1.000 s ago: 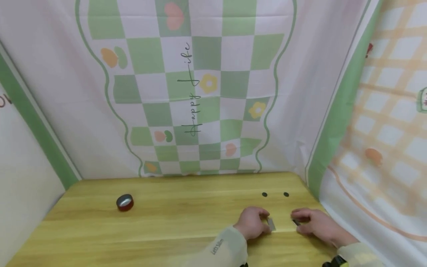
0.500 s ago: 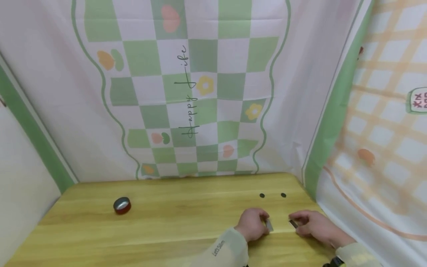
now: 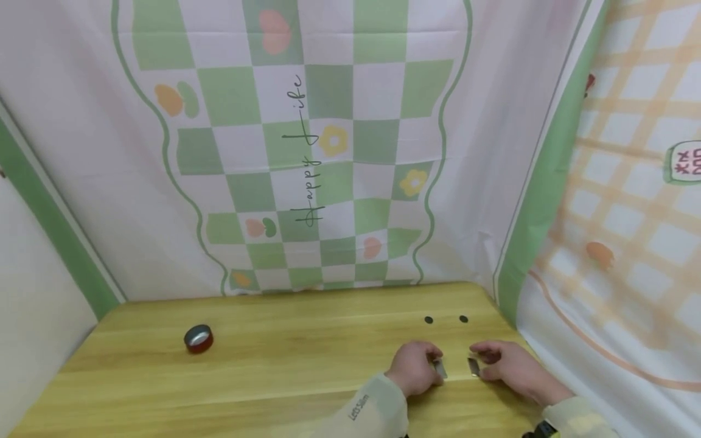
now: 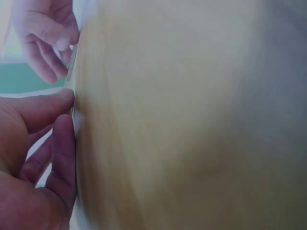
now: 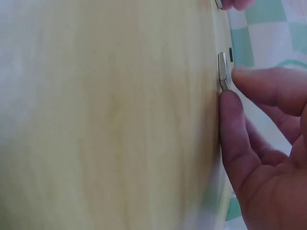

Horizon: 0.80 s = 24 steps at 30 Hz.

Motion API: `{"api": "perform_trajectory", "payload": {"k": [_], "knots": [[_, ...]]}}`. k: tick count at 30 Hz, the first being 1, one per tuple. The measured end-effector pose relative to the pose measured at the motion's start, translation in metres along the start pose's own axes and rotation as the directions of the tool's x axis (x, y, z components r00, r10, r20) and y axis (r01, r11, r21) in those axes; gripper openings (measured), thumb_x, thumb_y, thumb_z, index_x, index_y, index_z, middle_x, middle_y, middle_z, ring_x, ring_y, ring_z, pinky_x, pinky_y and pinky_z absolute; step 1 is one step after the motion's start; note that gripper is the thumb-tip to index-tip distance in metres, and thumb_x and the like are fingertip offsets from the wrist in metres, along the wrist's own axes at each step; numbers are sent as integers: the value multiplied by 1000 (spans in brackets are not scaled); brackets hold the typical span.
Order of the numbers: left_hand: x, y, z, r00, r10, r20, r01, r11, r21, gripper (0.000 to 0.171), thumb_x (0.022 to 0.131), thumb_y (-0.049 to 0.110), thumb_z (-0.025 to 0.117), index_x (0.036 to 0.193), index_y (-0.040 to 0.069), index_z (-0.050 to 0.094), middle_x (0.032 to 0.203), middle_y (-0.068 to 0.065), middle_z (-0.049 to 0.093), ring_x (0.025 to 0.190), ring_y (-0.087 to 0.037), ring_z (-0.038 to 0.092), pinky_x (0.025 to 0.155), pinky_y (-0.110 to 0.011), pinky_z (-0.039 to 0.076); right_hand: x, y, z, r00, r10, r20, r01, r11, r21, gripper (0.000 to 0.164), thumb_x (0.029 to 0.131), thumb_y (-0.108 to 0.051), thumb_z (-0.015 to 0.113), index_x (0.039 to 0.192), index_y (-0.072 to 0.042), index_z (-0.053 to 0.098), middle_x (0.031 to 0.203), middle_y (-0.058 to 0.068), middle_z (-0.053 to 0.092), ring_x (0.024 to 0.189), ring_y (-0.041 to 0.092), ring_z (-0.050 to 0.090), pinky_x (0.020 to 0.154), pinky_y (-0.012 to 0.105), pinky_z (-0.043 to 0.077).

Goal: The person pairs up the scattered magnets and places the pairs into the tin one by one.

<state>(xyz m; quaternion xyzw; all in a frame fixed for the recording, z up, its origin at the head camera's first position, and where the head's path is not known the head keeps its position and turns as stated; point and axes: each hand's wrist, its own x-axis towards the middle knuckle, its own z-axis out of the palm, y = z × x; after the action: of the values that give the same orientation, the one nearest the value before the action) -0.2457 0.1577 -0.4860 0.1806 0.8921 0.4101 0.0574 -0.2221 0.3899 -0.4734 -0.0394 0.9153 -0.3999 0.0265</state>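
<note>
My left hand (image 3: 414,367) is low on the table with thumb and forefinger at the two ends of a small, flat grey metal plate (image 3: 440,368); in the left wrist view these fingers mostly hide it. Facing it, my right hand (image 3: 515,367) has curled fingers at a second small metal piece (image 3: 473,367), dark and shiny. The right wrist view shows this silvery piece (image 5: 222,69) slightly bent, its lower end at the thumb tip and the forefinger close beside it. A short gap separates the two pieces.
Two small black discs (image 3: 429,320) lie beyond my hands on the wooden table (image 3: 306,353). A round tin (image 3: 198,339), red outside with a silvery inside, stands at the left. Patterned cloths (image 3: 328,182) hang behind the table and at its sides.
My right hand has moved a little left, toward the left hand, with its metal piece, which has turned and shows more of its face. My left hand has hardly moved. The view has shifted slightly.
</note>
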Motion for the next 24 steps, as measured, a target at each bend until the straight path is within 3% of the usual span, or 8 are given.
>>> {"api": "perform_trajectory", "payload": {"k": [5, 16, 24], "knots": [[0, 1, 0, 1000, 13, -1, -13, 999, 41, 43, 66, 13, 90, 104, 23, 74, 95, 14, 66, 90, -3, 59, 90, -26, 49, 2, 5, -2, 999, -28, 40, 27, 999, 24, 61, 68, -5, 84, 125, 3, 64, 124, 18, 64, 110, 33, 60, 88, 30, 51], [0, 1, 1, 1000, -20, -23, 20, 1000, -1, 37, 68, 3, 83, 98, 22, 74, 87, 14, 64, 85, -4, 59, 85, -25, 51, 5, 2, 2, 997, -48, 56, 50, 998, -37, 47, 70, -5, 83, 116, -3, 71, 111, 8, 67, 102, 27, 59, 83, 29, 50], [-3, 3, 0, 1000, 2, -26, -1, 998, 69, 38, 68, 2, 79, 100, 23, 74, 90, 15, 65, 89, -4, 60, 87, -24, 50, 4, 0, 5, 997, -50, 63, 53, 998, -45, 43, 71, -9, 85, 112, -6, 72, 107, 4, 68, 98, 25, 60, 82, 30, 50]]}}
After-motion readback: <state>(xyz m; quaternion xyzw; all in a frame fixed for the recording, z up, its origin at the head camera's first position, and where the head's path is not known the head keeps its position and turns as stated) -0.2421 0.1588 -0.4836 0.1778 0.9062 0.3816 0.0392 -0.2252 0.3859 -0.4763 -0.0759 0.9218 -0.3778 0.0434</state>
